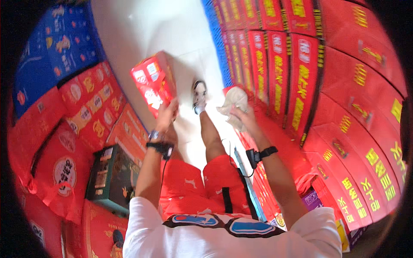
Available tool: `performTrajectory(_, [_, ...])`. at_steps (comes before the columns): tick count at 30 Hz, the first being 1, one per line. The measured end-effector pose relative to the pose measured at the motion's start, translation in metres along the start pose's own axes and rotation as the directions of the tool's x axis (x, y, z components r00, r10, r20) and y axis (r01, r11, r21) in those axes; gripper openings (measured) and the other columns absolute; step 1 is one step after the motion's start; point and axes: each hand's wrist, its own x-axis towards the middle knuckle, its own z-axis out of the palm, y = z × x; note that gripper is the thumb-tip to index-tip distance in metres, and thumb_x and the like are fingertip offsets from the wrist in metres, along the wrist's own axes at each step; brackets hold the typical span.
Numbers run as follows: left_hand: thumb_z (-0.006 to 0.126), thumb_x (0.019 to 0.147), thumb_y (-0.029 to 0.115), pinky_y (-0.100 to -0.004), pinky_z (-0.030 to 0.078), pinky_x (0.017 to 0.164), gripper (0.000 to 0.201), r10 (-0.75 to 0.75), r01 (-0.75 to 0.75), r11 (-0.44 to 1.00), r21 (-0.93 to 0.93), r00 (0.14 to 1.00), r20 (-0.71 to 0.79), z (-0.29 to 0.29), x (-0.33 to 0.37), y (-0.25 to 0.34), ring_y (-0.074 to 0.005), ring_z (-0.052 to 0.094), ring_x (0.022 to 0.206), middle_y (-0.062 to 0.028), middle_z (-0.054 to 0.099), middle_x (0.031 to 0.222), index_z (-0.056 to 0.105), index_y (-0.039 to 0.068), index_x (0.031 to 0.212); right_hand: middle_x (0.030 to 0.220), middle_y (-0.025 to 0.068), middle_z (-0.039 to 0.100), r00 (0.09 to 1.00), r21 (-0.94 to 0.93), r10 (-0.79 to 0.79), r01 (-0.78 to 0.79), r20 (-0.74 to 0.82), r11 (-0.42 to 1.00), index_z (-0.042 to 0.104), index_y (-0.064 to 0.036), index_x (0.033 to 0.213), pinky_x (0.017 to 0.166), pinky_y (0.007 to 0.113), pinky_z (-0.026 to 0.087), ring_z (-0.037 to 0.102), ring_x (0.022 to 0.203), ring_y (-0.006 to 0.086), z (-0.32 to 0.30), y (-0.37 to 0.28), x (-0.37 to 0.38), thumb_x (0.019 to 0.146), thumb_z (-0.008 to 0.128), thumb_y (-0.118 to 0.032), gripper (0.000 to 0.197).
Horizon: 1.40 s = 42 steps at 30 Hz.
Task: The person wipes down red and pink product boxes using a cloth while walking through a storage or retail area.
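In my left hand (pixel 168 112) is a red box (pixel 152 81) with white and pink printed patches, gripped at its near end and held out over the pale floor. My right hand (pixel 243 115) is closed on a crumpled beige cloth (pixel 235 99), held up beside the red cartons on the right. The fingers under the box are partly hidden. Box and cloth are apart, with my foot in a dark-and-white shoe (pixel 199 93) showing between them.
Red cartons with yellow print (pixel 297 86) are stacked along the right. Blue boxes (pixel 56 47), red gift boxes (pixel 92 99) and a dark green box (pixel 112 176) line the left. Shiny pale floor tiles (pixel 150 26) run between them.
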Motion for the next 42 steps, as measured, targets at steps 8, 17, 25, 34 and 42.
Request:
performTrajectory(8, [0.074,0.108,0.028,-0.0292,0.051,0.065,0.025,0.197,-0.199,0.966,-0.163,0.98,-0.029,-0.035,-0.037,0.069,-0.01,0.063,0.073,-0.0007,0.07,0.085,0.072,0.004,0.105,0.128,0.0064,0.074,0.994,-0.129,-0.113,0.113,0.006,0.985,0.063,0.0012,0.144,0.099,0.036,0.061,0.072,0.114,0.0181,-0.057,-0.019,-0.047,0.101,0.082,-0.017,0.05])
performTrajectory(17, [0.067,0.11,0.047,-0.0458,0.051,0.065,0.058,0.286,-0.197,0.921,0.337,0.928,-0.239,-0.073,-0.061,0.129,-0.0234,0.066,0.07,-0.0137,0.072,0.077,0.074,-0.008,0.092,0.13,0.0096,0.074,0.969,-0.106,-0.231,0.24,0.09,0.965,0.06,0.0041,0.149,0.103,0.039,0.058,0.07,0.118,0.0211,-0.027,-0.095,-0.189,0.092,0.083,-0.011,0.064])
performTrajectory(25, [0.066,0.108,0.046,-0.0573,0.044,0.06,0.064,0.569,-0.517,0.505,0.691,0.801,0.184,0.055,-0.3,0.26,-0.0449,0.063,0.059,-0.0329,0.061,0.068,0.069,-0.01,0.076,0.125,0.0143,0.079,0.934,-0.572,-0.344,0.335,0.097,0.749,0.067,0.0002,0.142,0.099,0.041,0.061,0.077,0.113,0.0224,-0.06,-0.163,-0.293,0.091,0.086,-0.018,0.058])
performTrajectory(34, [0.065,0.11,0.04,-0.049,0.044,0.055,0.063,0.723,-0.817,0.331,0.472,0.541,0.429,0.118,-0.562,0.435,-0.0313,0.055,0.048,-0.0251,0.056,0.058,0.065,-0.008,0.069,0.104,0.0244,0.078,0.63,-0.644,-0.614,0.725,0.475,0.246,0.076,-0.0032,0.108,0.09,0.052,0.058,0.076,0.103,0.0423,-0.046,-0.304,-0.398,0.082,0.082,-0.022,0.032])
performTrajectory(42, [0.055,0.116,0.042,-0.0372,0.035,0.051,0.06,0.681,-0.923,0.306,0.234,0.383,0.624,0.158,-0.678,0.597,-0.0125,0.042,0.051,-0.0043,0.044,0.058,0.063,0.0,0.074,0.098,0.0145,0.078,0.55,-0.441,-0.635,0.83,0.542,0.342,0.072,-0.0009,0.123,0.077,0.039,0.056,0.074,0.09,0.025,-0.014,-0.385,-0.462,0.089,0.07,-0.003,0.034])
